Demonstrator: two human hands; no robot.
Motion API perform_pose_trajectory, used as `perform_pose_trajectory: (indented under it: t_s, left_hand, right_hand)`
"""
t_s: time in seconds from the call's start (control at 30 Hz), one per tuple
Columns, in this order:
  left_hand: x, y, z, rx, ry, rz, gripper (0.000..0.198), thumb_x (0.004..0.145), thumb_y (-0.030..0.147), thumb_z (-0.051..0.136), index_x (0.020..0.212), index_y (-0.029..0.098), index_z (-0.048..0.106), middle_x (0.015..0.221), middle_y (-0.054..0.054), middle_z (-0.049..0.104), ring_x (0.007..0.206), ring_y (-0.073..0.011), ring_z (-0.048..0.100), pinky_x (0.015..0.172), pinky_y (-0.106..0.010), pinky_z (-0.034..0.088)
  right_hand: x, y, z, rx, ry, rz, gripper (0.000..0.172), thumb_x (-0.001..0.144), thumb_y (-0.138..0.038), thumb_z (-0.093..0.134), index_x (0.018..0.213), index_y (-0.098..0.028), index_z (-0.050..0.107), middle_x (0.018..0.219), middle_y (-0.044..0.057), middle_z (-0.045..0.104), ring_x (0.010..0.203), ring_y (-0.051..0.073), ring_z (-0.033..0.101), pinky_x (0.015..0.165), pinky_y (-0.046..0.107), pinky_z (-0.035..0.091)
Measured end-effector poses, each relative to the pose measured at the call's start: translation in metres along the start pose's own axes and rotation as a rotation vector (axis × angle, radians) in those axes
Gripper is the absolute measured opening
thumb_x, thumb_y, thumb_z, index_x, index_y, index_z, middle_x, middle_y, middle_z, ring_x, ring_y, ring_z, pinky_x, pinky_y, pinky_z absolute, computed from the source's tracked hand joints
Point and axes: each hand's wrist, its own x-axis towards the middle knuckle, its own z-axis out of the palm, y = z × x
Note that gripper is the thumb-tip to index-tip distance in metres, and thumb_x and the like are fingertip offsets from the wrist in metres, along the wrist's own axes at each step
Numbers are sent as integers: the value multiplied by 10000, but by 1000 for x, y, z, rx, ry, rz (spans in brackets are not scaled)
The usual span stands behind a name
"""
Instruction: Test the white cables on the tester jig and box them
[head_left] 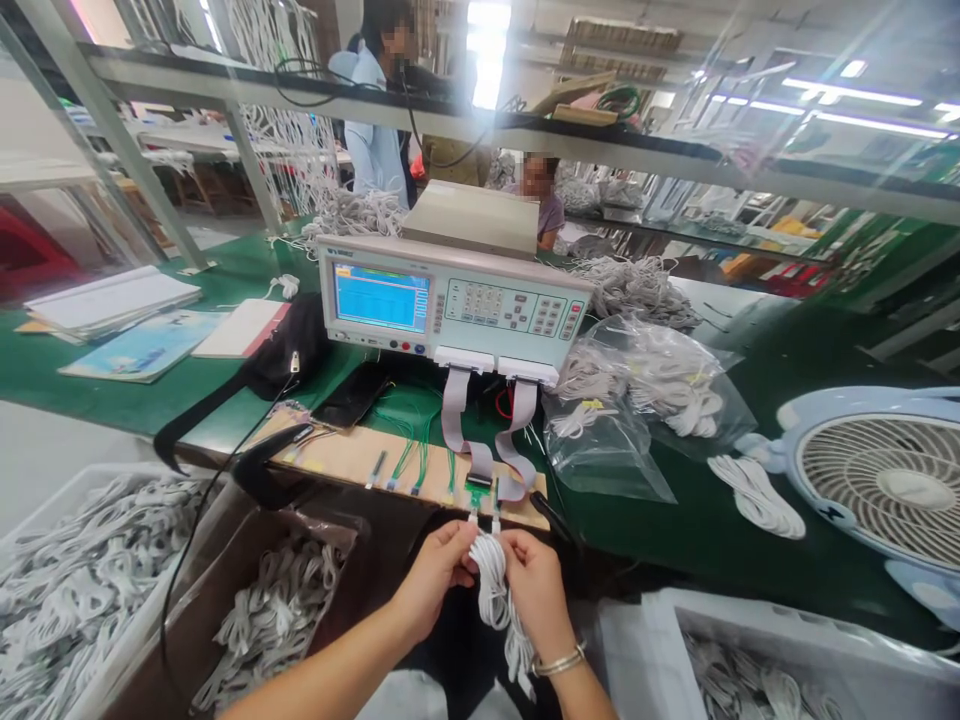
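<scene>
A bundle of white cable (491,582) hangs between my two hands, its loops drooping below them. My left hand (442,562) is closed on the cable near one white plug (473,519). Closed on the cable by the other white plug (496,523) is my right hand (534,578), with a bracelet at the wrist. Both plugs meet the small connectors at the front edge of the wooden board (337,455); whether they are fully seated I cannot tell. Grey ribbon cables (457,415) run from a green circuit board (478,495) up to the tester (450,300) with its lit blue screen.
Bins of white cables (90,580) stand at the lower left, and another bin (660,640) at the lower right. Bagged cables (607,450), a loose bundle (757,497) and a fan (892,480) lie to the right. Two people are behind the shelf.
</scene>
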Motion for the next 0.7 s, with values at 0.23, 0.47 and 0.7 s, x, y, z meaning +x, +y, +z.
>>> perform_pose_trajectory:
  t_s: [0.23,0.47,0.7]
  left_hand:
    - [2,0,-1,35,16,-2,330,674,466,528,746,144,526,573,34,452,504,-59,410,471,-168,297]
    - [1,2,1,12,16,4,327,667,468,534,648,151,459,538,50,403,472,-50,370,467,-170,284]
    - [-1,8,7,32,54,29,347,644,491,539,639,150,479,520,48,411,457,-51,362,459,-177,263]
  right_hand:
    - [0,-2,1,31,32,9,254,715,-344,520,666,-114,615,558,27,596,524,132,507,485,214,388]
    - [6,-4,11,324,105,197,278,632,-387,598,607,-112,620,446,4,570,402,113,481,406,208,372]
    - [8,5,10,323,84,193,359,620,-460,587,658,-105,621,481,18,596,420,138,516,425,224,397]
